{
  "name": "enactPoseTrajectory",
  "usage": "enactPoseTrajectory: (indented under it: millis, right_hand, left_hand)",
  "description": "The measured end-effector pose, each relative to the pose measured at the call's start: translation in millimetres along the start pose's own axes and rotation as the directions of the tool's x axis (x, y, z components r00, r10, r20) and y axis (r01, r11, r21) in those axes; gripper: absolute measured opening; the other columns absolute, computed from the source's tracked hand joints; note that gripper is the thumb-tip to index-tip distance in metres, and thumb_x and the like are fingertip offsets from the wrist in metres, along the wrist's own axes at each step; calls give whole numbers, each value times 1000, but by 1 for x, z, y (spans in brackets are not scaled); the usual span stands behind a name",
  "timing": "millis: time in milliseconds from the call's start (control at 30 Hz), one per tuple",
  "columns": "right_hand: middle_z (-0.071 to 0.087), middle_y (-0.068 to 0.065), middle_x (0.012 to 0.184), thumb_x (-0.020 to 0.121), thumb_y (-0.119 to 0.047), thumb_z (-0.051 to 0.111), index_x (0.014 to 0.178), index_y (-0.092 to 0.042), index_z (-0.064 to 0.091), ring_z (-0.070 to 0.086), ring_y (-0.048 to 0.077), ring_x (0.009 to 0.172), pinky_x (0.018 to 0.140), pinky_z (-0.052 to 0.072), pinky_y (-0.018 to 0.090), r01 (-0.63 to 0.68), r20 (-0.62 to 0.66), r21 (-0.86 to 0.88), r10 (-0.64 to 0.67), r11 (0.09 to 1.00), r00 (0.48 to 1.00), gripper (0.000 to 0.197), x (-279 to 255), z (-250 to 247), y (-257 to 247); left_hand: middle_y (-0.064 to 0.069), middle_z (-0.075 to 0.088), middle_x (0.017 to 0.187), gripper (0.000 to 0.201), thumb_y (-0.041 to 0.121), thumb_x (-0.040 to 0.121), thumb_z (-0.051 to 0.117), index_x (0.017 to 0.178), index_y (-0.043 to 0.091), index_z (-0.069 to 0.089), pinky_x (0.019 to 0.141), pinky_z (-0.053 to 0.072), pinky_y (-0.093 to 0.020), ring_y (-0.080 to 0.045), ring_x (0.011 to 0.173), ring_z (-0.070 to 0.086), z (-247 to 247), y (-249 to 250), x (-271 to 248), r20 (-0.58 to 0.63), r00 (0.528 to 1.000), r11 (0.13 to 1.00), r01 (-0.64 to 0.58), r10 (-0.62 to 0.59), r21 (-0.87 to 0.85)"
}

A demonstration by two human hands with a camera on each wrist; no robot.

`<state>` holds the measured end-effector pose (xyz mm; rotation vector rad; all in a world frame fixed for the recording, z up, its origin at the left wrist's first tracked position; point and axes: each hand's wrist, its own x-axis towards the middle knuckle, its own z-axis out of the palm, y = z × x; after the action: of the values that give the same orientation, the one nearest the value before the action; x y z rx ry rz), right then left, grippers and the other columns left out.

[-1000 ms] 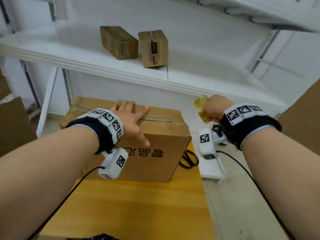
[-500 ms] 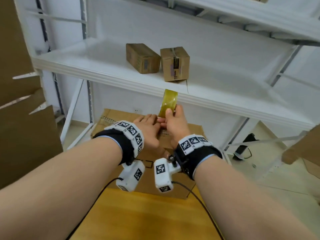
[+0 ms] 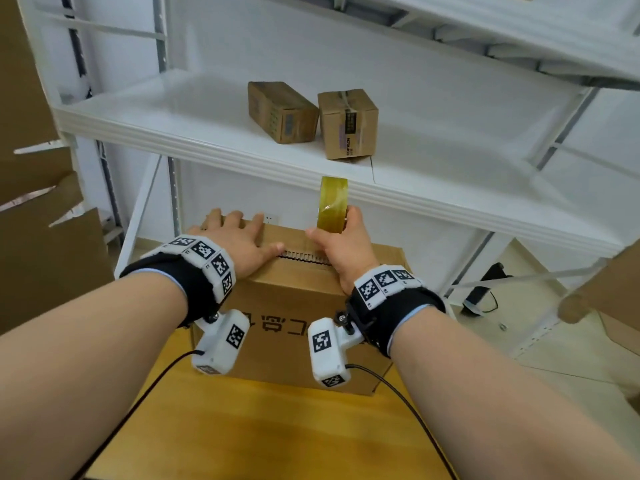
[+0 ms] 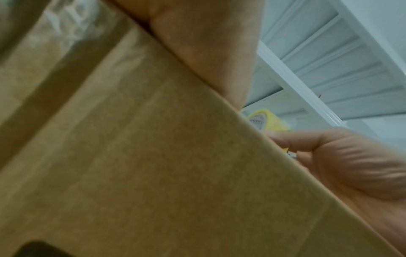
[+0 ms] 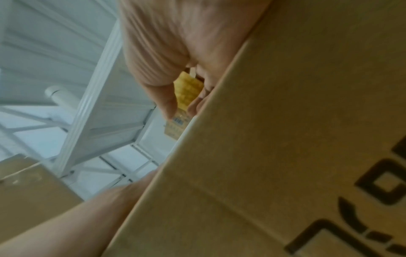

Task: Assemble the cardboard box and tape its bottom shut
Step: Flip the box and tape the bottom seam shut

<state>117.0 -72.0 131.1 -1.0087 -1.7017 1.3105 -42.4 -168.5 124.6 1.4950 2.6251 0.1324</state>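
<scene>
Cardboard box (image 3: 294, 327) on wooden surface (image 3: 277, 438), flaps closed on top, contents hidden.
Left hand (image 3: 239, 242) flat, fingers spread wide on box top; right hand (image 3: 341, 251) grip curled around tape roll (image 3: 333, 204), upright just right of left grip.

tape roll (image 3: 332, 206) btm hidden by right hand (image 3: 341, 251); wrist views blurred, box (image 3: 294, 306) print unreadable

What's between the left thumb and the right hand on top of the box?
A short bare stretch of the box seam, corrugated edge showing, between left hand and right hand; head view.
</scene>
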Motion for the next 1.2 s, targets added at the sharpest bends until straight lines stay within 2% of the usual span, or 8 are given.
enactPoseTrajectory:
  millis: [300, 400, 467, 567, 767, 900, 1100, 1200]
  right_hand:
    - [62, 4, 104, 80, -6, 72, 116, -22, 46, 64, 21, 93, 83, 59, 42, 87, 24, -182, -84, 979, 996, 47, -6, 48, -10]
    - [61, 3, 99, 81, -7, 70, 114, -22, 45, 61, 20, 86, 74, 55, 35, 118, 27, -216, -115, 969, 993, 43, -5, 44, -6]
    - [60, 4, 97, 84, -5, 66, 112, -20, 46, 60, 18, 81, 67, 50, 29, 121, 8, -199, -122, 973, 992, 38, -5, 41, -5]
    - [60, 10, 103, 81, -7, 62, 111, -23, 46, 61, 24, 85, 67, 51, 33, 134, -2, -185, -137, 973, 991, 38, -6, 44, -5]
    - [57, 11, 112, 77, -4, 58, 103, -32, 47, 62, 28, 89, 76, 58, 49, 154, 7, -219, -157, 963, 988, 40, -7, 49, -4]
    - [51, 9, 118, 80, 5, 56, 108, -24, 49, 58, 24, 92, 80, 55, 45, 177, 28, -234, -175, 956, 984, 41, -8, 47, -4]
    - [49, 6, 122, 82, 4, 55, 114, -22, 49, 56, 21, 95, 87, 55, 49, 150, 27, -238, -148, 960, 989, 42, -10, 45, -6]
    - [49, 7, 121, 81, 5, 55, 111, -20, 49, 56, 22, 95, 86, 55, 50, 155, 29, -233, -152, 960, 988, 40, -11, 45, -7]
  left_hand:
    - [4, 13, 161, 80, 82, 80, 12, 151, 45, 4, 115, 5, -60, -26, 149, 3, 6, -6, 2, -33, 999, 1000, -3, 2, -13]
    - [-1, 26, 157, 64, 65, 90, 22, 149, 42, 18, 113, 1, -61, -28, 145, 19, -1, -4, 7, -66, 997, 989, 18, -28, -146]
    - [-6, 40, 147, 53, 44, 94, 34, 146, 32, 31, 114, 13, -56, -30, 134, 40, -9, -1, 9, -226, 969, 900, -7, -102, -435]
    - [-5, 43, 139, 45, 25, 95, 44, 140, 24, 39, 108, 35, -41, -25, 124, 49, -20, 2, 7, -464, 881, 699, -274, -93, -661]
    - [2, 37, 133, 39, 27, 94, 52, 133, 28, 51, 104, 35, -29, -14, 120, 45, -36, 14, 1, -572, 808, 691, -496, 145, -525]
    - [3, 41, 127, 32, 23, 92, 56, 124, 27, 61, 103, 32, -21, -8, 118, 43, -36, 19, 0, -571, 801, 679, -522, 182, -517]
    - [9, 49, 124, 22, 25, 87, 65, 109, 28, 69, 83, 27, -3, -3, 109, 47, -44, 21, -6, -595, 778, 699, -540, 201, -469]
    - [10, 55, 121, 19, 25, 84, 69, 103, 28, 70, 86, 34, -12, -5, 107, 51, -49, 20, -7, -618, 763, 725, -531, 186, -438]
